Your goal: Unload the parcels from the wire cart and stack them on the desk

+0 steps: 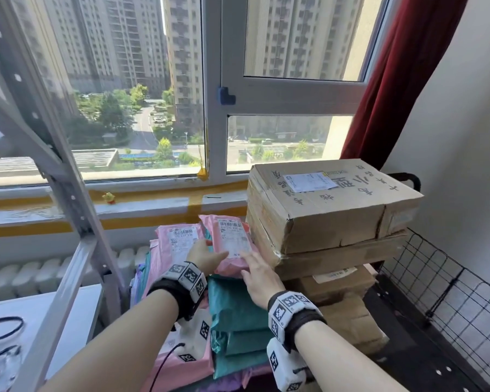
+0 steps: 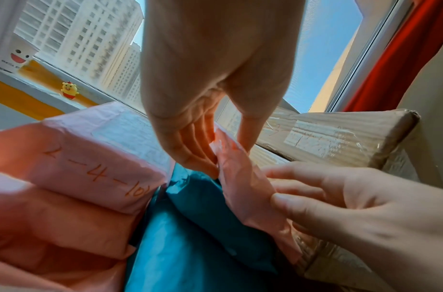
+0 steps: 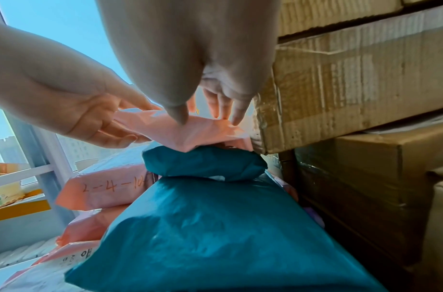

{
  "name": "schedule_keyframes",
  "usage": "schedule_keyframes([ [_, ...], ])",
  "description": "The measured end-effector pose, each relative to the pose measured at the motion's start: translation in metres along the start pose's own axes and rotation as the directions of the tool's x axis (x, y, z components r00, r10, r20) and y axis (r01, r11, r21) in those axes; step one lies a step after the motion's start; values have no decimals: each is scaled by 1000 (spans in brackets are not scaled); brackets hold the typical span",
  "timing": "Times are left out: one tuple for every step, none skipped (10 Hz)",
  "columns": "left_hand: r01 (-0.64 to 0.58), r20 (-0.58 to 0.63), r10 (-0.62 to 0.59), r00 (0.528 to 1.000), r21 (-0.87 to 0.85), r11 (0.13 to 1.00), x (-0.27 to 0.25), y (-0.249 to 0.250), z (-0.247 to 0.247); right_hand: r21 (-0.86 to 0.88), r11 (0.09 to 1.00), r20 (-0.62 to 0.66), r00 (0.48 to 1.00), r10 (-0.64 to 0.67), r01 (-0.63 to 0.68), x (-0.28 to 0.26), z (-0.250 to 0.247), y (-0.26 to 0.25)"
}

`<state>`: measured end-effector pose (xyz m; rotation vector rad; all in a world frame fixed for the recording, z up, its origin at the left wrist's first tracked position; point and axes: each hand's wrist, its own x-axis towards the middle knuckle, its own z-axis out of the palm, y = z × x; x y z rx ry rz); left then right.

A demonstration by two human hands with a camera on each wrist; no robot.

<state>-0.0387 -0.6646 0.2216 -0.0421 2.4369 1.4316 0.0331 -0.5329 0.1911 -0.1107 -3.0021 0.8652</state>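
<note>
At the lower left of the head view a white table [image 1: 68, 321] corner shows beside a grey metal rack [image 1: 77, 199]. Right of it, in mid-frame, lies a pink parcel marked 2-4-10 [image 2: 95, 173]. The left hand [image 1: 203, 257] holds the left edge of the top pink parcel [image 1: 232, 244], thumb above, fingers [image 2: 190, 150] curled beneath. That parcel rests on a teal parcel [image 1: 238, 312], just beside the cardboard boxes [image 1: 331, 210]. The right hand [image 1: 260, 280] presses its near right corner with nearly straight fingers [image 3: 236, 116]. At the right edge stands the black wire cart [image 1: 441, 284].
</note>
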Motion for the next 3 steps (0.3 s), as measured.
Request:
schedule_keyframes([
  [-18,-56,24,998,106,994,-11,-2,-2,4,999,19,999,36,-36,-4,-1,1],
  [-5,-61,10,998,91,996,-25,-2,-3,3,1000,13,1000,15,-15,-10,-3,3],
  [58,-64,-54,997,62,996,-31,-9,2,17,1000,1,1000,-12,12,-17,-8,8],
])
